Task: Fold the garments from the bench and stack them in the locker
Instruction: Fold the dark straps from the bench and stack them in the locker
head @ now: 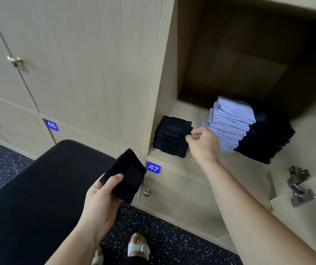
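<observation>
My left hand (103,196) grips a small folded dark navy garment (125,174) in front of the locker edge, above the black bench (38,188). Inside the open locker (197,113) a stack of folded navy pieces (170,136) sits at the left. My right hand (203,144) reaches in with curled fingers and pinches the right edge of that navy stack. A tall pile of folded light-blue garments (230,123) stands in the middle. A lower pile of folded dark garments (266,138) lies to its right.
Closed locker doors with brass knobs (15,61) fill the left wall. Blue number plates 47 (153,167) and 48 (51,124) mark lower lockers. The open door's metal hinge (298,186) sticks out at the right. My sandalled feet (138,247) stand on speckled dark floor.
</observation>
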`<state>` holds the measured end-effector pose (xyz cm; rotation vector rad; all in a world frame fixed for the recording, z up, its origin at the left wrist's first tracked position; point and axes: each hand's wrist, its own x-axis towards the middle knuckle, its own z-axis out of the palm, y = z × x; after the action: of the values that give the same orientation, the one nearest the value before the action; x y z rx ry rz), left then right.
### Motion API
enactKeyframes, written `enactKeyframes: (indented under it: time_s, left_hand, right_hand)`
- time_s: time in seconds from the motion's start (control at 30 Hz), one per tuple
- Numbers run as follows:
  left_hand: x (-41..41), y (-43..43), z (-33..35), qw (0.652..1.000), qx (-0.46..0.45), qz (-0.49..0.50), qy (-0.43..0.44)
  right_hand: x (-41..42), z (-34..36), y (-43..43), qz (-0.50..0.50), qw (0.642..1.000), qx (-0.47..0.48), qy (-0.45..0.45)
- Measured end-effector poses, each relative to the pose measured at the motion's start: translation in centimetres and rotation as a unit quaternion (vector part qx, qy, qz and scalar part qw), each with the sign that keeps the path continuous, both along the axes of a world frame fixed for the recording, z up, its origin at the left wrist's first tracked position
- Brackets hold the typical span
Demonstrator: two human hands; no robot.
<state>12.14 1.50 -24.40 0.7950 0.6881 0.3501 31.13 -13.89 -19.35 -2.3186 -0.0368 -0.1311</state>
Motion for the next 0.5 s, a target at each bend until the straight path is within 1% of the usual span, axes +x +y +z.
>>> enactKeyframes:
  time_s: [0.07, 0.13, 0.23, 0.3, 0.4, 0.47, 0.5]
  left_hand:
    - [-0.2, -0.3, 1.3, 1.0, -0.007, -0.017, -0.007]
    - [-0.4, -0.7, 2.7, 0.999, -0.008, -0.048, -0.019]
    - [-0.8, -1.4, 4.6, 0.995, 0.017, -0.098, -0.027]
    - [-1.2, -1.9, 5.8, 0.992, 0.032, -0.119, -0.036]
    - [-1.8, -2.4, 6.7, 0.99, 0.046, -0.127, -0.042]
    - [-2.2, -2.7, 7.1, 0.989, 0.063, -0.132, -0.035]
    - [-2.3, -2.8, 7.3, 0.987, 0.079, -0.139, -0.023]
  right_hand:
    - [-2.5, 0.1, -0.4, 0.065, 0.997, 0.032, 0.039]
    - [-5.4, -0.1, -0.4, 0.141, 0.983, 0.068, 0.099]
    - [-9.4, 0.2, -0.4, 0.205, 0.961, 0.114, 0.147]
    - [-11.2, 0.8, -0.8, 0.217, 0.95, 0.163, 0.155]
    - [-12.5, 1.4, -1.4, 0.198, 0.931, 0.254, 0.171]
    - [-13.0, 2.2, -1.9, 0.184, 0.927, 0.282, 0.164]
    - [-13.1, 2.6, -2.1, 0.184, 0.928, 0.282, 0.157]
